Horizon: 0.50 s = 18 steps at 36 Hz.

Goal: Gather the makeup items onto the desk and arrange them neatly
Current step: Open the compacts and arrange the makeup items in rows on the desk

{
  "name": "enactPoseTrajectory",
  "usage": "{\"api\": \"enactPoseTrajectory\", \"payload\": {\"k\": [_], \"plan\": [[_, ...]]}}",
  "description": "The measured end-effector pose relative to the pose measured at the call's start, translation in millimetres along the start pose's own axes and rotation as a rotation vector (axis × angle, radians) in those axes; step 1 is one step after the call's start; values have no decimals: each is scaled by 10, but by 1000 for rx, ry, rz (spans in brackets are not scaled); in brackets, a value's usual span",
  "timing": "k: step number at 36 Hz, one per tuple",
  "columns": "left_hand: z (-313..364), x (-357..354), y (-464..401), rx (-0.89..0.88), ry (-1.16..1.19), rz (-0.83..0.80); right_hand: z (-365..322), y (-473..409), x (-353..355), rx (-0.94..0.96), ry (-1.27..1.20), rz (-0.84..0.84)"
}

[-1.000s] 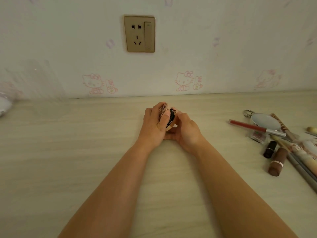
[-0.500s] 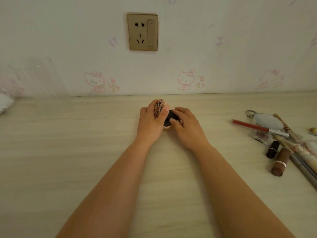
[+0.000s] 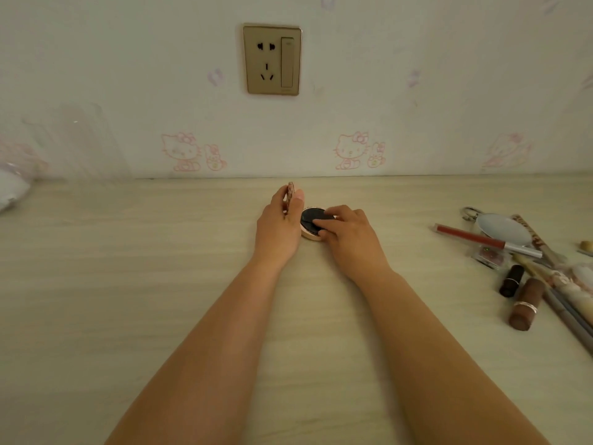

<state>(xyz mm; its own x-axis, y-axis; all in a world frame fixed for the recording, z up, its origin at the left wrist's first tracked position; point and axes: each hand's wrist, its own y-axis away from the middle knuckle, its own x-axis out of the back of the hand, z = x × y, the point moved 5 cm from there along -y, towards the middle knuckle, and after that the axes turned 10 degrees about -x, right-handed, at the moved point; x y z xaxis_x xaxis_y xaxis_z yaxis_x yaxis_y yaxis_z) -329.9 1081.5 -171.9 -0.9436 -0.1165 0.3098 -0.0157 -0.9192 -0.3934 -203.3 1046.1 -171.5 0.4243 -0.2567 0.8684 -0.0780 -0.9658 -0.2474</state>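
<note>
Head view: since a second ago, lowered from mid-air onto the desk [image 3: 160, 316], near the back edge, middle. Compact [image 3: 310, 227] open, lid upright, pinched by left hand [image 3: 278, 224]; right hand [image 3: 348, 232] fingertips pressing the black puff. Between both hands, equally near.

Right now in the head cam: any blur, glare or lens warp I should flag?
Head view: dim, warm, flat light, no hard shadows or glare. Wide-angle warp bends the desk edge and stretches the makeup pile at right. The clear bag at far left is smeared and soft. The hands and compact are sharp enough.
</note>
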Motion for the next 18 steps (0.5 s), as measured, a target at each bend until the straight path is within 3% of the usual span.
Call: {"api": "enactPoseTrajectory", "payload": {"k": [12,18], "plan": [[14,-6,-6,-68,-26,-22,-75,39,-66,-34,204,3],[11,72,16,-86,-167,15,-69,19,-71,-58,190,16]]}}
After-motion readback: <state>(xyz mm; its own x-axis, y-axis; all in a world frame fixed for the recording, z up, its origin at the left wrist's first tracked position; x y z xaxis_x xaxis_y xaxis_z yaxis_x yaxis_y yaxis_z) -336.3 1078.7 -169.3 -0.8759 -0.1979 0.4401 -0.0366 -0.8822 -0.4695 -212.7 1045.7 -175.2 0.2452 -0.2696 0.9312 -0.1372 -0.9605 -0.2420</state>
